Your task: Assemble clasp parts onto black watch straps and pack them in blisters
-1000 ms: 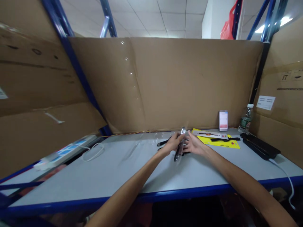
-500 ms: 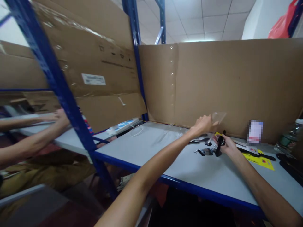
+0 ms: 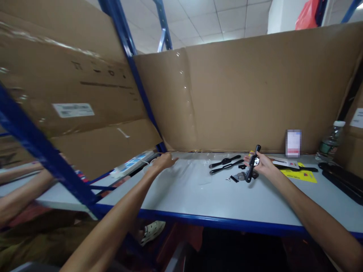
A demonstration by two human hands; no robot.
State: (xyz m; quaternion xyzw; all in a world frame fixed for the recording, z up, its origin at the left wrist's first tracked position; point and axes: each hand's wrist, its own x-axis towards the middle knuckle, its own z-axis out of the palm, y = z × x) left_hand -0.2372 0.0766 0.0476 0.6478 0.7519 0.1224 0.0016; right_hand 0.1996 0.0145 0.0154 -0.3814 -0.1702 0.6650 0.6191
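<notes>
My right hand (image 3: 265, 164) holds a black spokeshave (image 3: 252, 166) with a shiny metal middle, its two-handled body tilted nearly upright over the table. Just below it lie grey metal parts (image 3: 240, 176) and small screws. Two more black spokeshave bodies (image 3: 225, 161) rest side by side to the left of this hand. My left hand (image 3: 163, 161) is stretched far to the left at the back of the table, by a white cable (image 3: 146, 163). One of its digits points out to the right; its other fingers are mostly hidden. Thin clear plastic (image 3: 195, 172) lies right of it.
Yellow cards (image 3: 299, 176) and a black tool lie right of my right hand. A water bottle (image 3: 331, 143), a black case (image 3: 343, 181) and a blurred-out upright card (image 3: 293, 144) stand or lie beyond. A power strip (image 3: 133, 164) and blue post bound the left. Another person's arms (image 3: 25, 185) are further left.
My left hand has swung left, away from my right hand, and the clear bag it held no longer shows in it. The view has turned right. My right hand keeps the spokeshave.
</notes>
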